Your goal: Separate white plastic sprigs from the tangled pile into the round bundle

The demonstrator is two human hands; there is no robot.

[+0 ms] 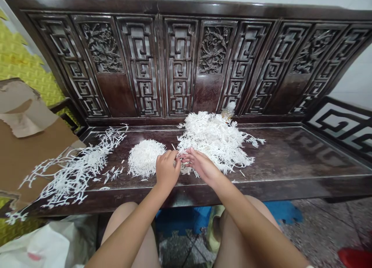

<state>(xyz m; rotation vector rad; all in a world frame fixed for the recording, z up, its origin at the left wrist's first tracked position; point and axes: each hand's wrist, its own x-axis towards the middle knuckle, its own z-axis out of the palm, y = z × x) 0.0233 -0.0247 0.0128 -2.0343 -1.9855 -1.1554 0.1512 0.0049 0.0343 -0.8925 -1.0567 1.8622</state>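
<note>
My left hand [167, 168] and my right hand [197, 163] meet over the seat of a dark carved wooden bench [290, 159]. Both have their fingers pinched on a small white plastic piece [178, 158] between them. Just behind my right hand lies a big loose heap of white branched plastic strips [216, 138]. A smaller, tight mound of short white pieces [143, 157] sits to the left of my left hand.
Long bare white branched frames [75, 171] are spread over the bench's left end and a cardboard sheet [26, 144]. A small bottle [228, 111] stands behind the big heap. A white bag [43, 244] lies on the floor at left, a red object [356, 258] at right.
</note>
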